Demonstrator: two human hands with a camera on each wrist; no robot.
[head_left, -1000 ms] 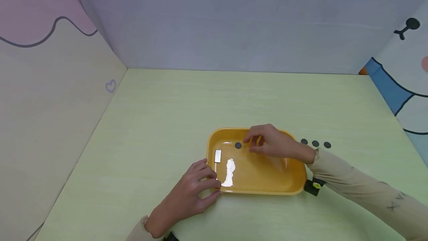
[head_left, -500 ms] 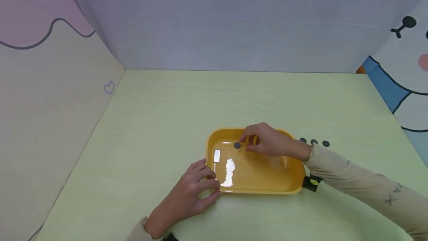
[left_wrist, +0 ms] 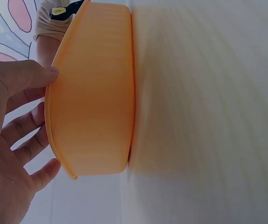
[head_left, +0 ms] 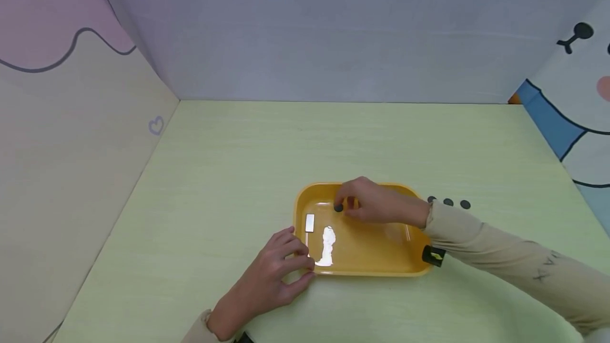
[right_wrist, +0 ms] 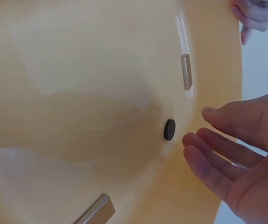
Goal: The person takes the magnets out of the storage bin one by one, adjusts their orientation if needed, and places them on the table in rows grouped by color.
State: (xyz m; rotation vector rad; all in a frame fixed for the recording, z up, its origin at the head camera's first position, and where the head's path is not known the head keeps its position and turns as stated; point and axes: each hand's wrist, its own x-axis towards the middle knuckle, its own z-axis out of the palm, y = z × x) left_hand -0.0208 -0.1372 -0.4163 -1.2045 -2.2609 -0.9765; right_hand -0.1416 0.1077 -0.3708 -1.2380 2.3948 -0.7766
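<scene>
1 black disc [head_left: 338, 208] lies in the yellow tray [head_left: 376, 266], just beside the right hand [head_left: 370, 201], whose thumb and fingers stand parted; I cannot tell whether a fingertip touches it. The left hand [head_left: 278, 266] grips the tray's near left corner, fingers over the rim. 2 silver blocks [right_wrist: 186, 72] lie inside. 3 more discs [head_left: 465, 204] lie on the table [head_left: 248, 163], right of the tray.

Glossy plastic tray [head_left: 371, 255]; matt disc [right_wrist: 170, 129]; shiny metallic bar [right_wrist: 186, 72]
</scene>
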